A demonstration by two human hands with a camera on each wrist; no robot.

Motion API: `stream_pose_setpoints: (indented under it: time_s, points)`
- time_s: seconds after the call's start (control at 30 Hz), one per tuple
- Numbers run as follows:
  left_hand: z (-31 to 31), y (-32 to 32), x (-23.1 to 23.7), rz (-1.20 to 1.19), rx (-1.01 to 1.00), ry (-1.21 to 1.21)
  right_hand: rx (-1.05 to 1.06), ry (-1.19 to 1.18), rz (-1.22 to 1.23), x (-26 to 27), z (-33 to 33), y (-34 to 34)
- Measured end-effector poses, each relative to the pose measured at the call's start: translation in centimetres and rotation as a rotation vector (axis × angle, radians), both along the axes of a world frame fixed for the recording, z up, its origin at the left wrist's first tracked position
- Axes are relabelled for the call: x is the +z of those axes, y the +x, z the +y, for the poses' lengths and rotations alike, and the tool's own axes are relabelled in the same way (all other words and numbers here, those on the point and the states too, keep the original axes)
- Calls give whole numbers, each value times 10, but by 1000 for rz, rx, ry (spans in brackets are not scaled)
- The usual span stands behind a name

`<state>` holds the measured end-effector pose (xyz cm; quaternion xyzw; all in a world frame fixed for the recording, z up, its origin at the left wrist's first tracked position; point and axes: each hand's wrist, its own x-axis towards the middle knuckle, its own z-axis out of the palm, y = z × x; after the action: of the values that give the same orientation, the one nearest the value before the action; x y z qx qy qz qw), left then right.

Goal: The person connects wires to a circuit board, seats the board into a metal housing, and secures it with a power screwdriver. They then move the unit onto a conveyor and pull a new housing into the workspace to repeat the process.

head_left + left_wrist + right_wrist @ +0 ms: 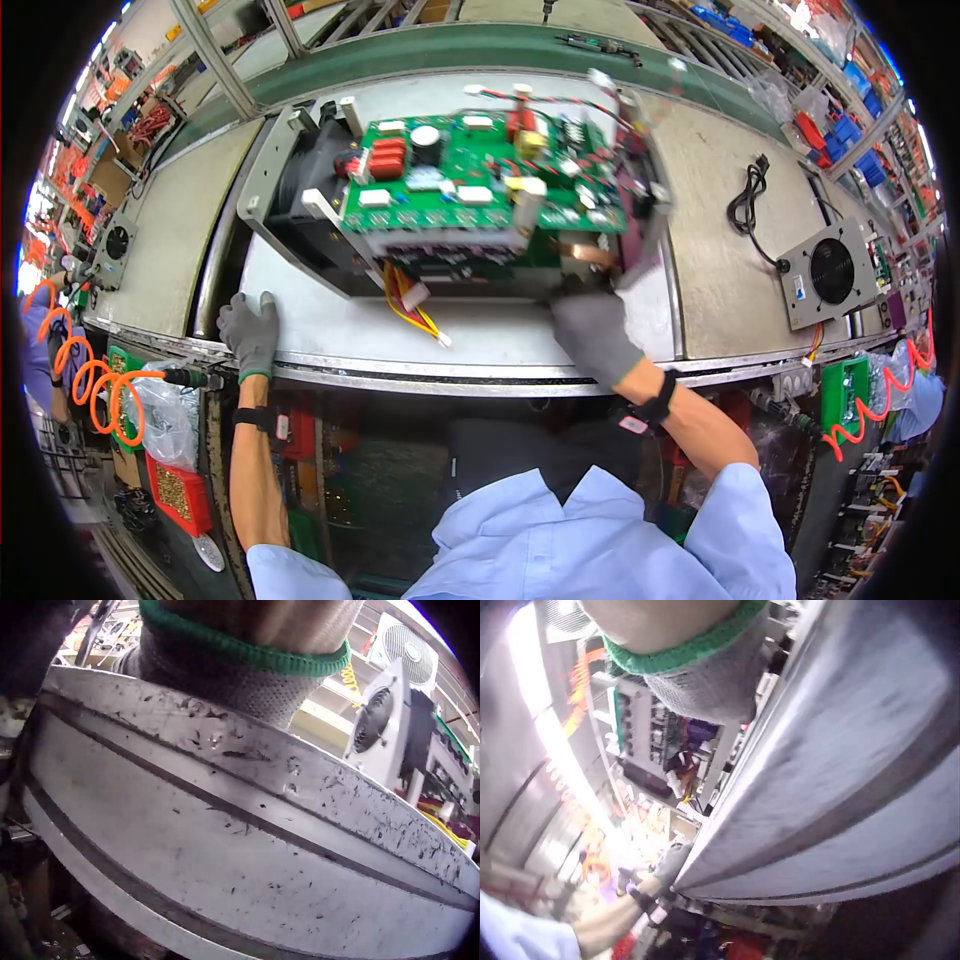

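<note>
An open-frame electronic unit (pixel 480 215) lies across the pale board in front of me. It carries a green circuit board with red and white parts, and a black fan (pixel 300 190) is at its left end. Yellow and red wires (pixel 415 310) hang from its front side. My left hand (pixel 252 330), in a grey glove, rests by the front left of the pale board (pixel 480 335), thumb spread from the fingers. The gloved right hand (pixel 598 328), blurred, is at the unit's lower right corner; its fingertips are hidden and I cannot tell whether they grip it.
A metal rail (pixel 430 372) runs along the bench's front edge. On the right stand a second fan unit (pixel 828 272) and a black power cord (pixel 745 208). Lower left are a red bin of small screws (pixel 178 492) and an orange coiled hose (pixel 95 385).
</note>
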<state>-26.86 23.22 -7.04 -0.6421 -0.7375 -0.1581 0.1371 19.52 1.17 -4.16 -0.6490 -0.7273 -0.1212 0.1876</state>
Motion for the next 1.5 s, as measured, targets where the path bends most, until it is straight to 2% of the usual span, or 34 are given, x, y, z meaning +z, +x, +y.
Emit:
stream_pose_setpoints:
  time_s: [0.1,0.2,0.23,0.33,0.37,0.47,0.53,0.6,0.67,0.77,0.87,1.1,1.13,1.17,1.2,1.23,1.27,1.3,1.33,1.4,1.5]
  points:
    - [-3,2,3,-1,-11,-30,4,-22,126,-7,44,-13]
    - [-5,3,8,-22,-11,-29,-14,-20,94,-1,54,-21]
    - [-5,3,8,-33,-9,-25,-40,-201,109,6,49,-22]
    - [-8,1,6,-44,-15,0,52,-10,314,17,10,-16]
    - [-8,-1,6,-41,-24,-1,79,-16,353,18,-5,-7]
    - [-12,11,16,-43,-9,-88,-1,81,292,9,-54,32]
    - [-3,10,19,-87,51,-153,-129,161,275,-6,-90,63]
    - [1,10,12,-29,60,-153,-226,247,249,-9,-122,88]
    - [-3,18,14,-4,65,-154,-300,306,239,-16,-142,104]
    - [-12,36,13,31,69,-176,-278,337,225,-21,-145,106]
    - [-32,65,21,-36,-21,-186,-222,350,154,-19,-145,106]
    - [-85,138,19,-143,-221,-157,-208,333,198,-21,-140,104]
    - [-93,139,32,-165,-246,-171,-223,330,210,-24,-134,94]
    - [-86,130,10,-176,-377,-184,-222,261,220,-24,-133,92]
    - [-82,118,-26,-41,-552,64,-222,245,296,-22,-132,89]
    - [-85,119,-35,-29,-562,136,-235,253,276,-26,-131,90]
    - [-88,124,-25,-42,-587,57,-215,199,279,-22,-130,91]
    - [-89,136,-1,-63,-530,-146,-180,167,205,-6,-128,88]
    - [-90,142,0,-59,-569,-80,-219,228,241,-12,-127,91]
    - [-108,173,31,-83,-473,-209,-277,220,235,-3,-131,90]
    - [-114,181,30,26,-522,-177,-309,241,227,-10,-131,91]
